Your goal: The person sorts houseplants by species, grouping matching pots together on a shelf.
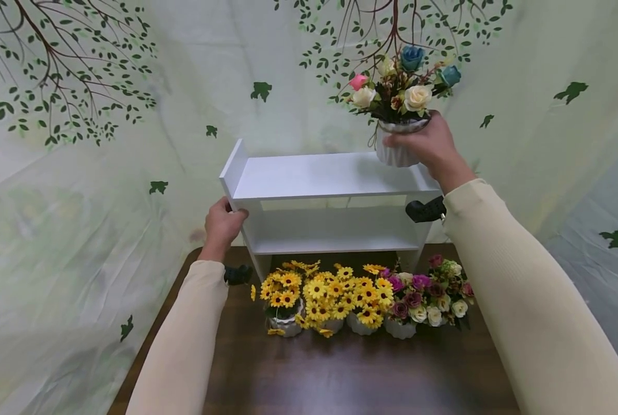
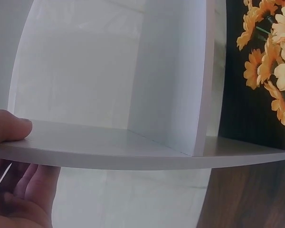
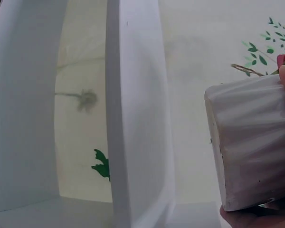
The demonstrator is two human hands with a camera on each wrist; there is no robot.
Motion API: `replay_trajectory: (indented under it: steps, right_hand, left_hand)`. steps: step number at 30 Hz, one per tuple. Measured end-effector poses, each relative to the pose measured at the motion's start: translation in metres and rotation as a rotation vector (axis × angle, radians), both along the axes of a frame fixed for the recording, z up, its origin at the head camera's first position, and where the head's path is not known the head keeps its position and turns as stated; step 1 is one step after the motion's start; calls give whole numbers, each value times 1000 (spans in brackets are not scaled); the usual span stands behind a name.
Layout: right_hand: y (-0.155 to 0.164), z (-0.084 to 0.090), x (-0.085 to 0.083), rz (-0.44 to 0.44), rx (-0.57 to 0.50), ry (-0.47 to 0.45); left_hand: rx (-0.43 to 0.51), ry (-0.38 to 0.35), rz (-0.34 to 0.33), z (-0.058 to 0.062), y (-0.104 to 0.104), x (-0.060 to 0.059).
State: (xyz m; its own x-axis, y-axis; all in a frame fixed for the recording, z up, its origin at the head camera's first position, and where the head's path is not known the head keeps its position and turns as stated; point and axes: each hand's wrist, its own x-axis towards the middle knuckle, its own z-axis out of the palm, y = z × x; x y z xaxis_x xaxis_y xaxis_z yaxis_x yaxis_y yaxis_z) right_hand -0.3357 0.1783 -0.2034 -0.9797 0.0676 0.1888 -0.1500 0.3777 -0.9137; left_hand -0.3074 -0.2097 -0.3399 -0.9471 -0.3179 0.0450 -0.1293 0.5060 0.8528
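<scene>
Sunflower pots (image 1: 319, 300) crowd the table's near edge below your white shelf (image 1: 324, 176). Your left hand (image 1: 223, 222) pinches its left panel, thumb over, fingers under. Your right hand (image 1: 425, 144) wraps the rose pot (image 1: 394, 151) at the top board's right end; set near that edge, the top-heavy pot could tip off.

A staged recording corner rather than a lived-in room. A wrinkled cloth backdrop (image 1: 106, 190) printed with branches and green leaves hangs behind and to both sides of the small white shelf unit (image 1: 330, 199), closing off any real wall. The shelf unit stands on a dark wood-grain bench (image 1: 350, 369). In front of the shelf unit, potted artificial flowers (image 1: 361, 300) stand in a row like display props.
</scene>
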Motion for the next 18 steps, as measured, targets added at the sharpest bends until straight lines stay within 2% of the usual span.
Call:
replay_trajectory:
  steps: [18]
  right_hand:
    - [2,-21,-4,10,-2,4]
  left_hand:
    - [21,-2,-5,-1,0,-1]
